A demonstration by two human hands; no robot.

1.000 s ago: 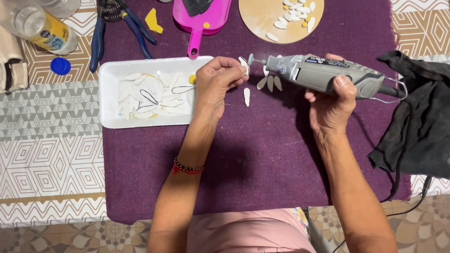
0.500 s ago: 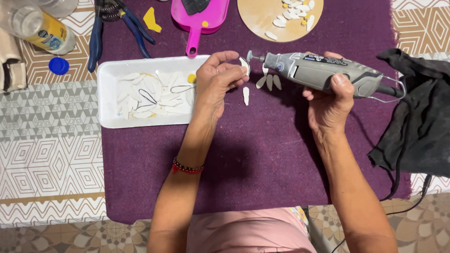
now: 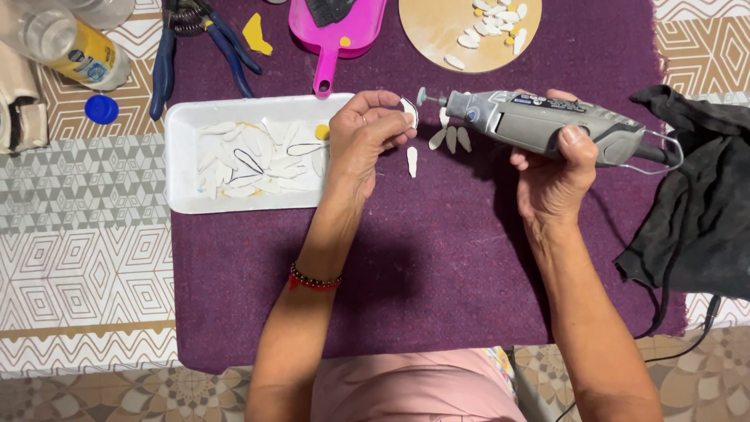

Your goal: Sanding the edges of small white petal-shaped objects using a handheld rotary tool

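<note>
Presently we note the main risk: the small curved white shell-like piece (image 3: 409, 112) is pinched only at its edge, so the grinding tip of the grey corded handheld rotary tool (image 3: 547, 125), which sits just beside it, could flick it loose onto the purple cloth-covered worktop (image 3: 437, 258) or skid onto the fingertips (image 3: 393, 119). Our left hand (image 3: 363, 137) is nearly closed, thumb and fingers nipping the piece just right of the white rectangular foam tray (image 3: 183, 168) of similar pieces. Our right hand (image 3: 555, 176) is wrapped fully round the tool body, thumb on top. Loose white pieces (image 3: 449, 139) lie under the tip; sideways pressure could scatter them.
</note>
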